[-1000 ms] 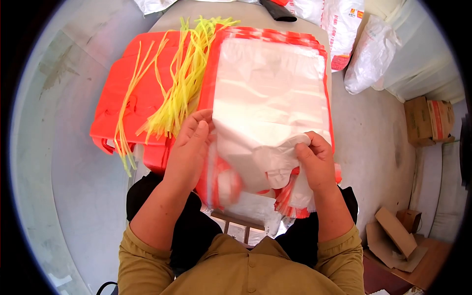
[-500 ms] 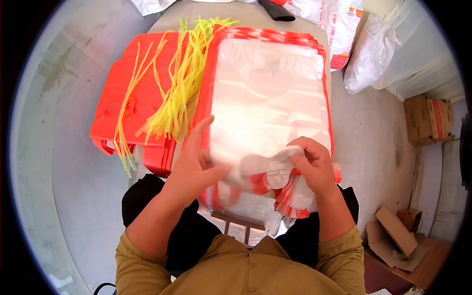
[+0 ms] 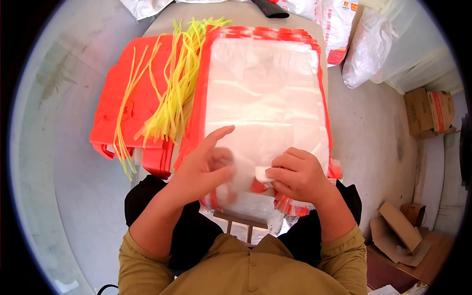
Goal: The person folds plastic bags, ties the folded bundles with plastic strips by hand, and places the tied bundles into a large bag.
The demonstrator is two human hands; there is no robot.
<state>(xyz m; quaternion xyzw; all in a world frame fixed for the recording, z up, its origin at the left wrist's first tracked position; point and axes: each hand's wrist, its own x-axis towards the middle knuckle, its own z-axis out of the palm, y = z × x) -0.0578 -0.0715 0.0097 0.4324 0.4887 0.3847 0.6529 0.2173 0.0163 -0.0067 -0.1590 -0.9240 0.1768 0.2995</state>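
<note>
Over plastic sheets (image 3: pixel 265 88) that could be skewed by tugging, white film (image 3: pixel 263 174) is pinched by the right hand (image 3: pixel 301 178), the left hand (image 3: pixel 200 172) spread loose.

A hand could slide over the flat top of the bag pile (image 3: pixel 265 98). Left of it lie yellow strings (image 3: pixel 169 103) and red bags (image 3: pixel 109 101); the left hand (image 3: pixel 202 169) and right hand (image 3: pixel 301 178) block its near end.

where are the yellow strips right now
In the head view, the yellow strips lie left of centre, beyond the left hand, partly over the red pile and just left of the pale bags.
</note>
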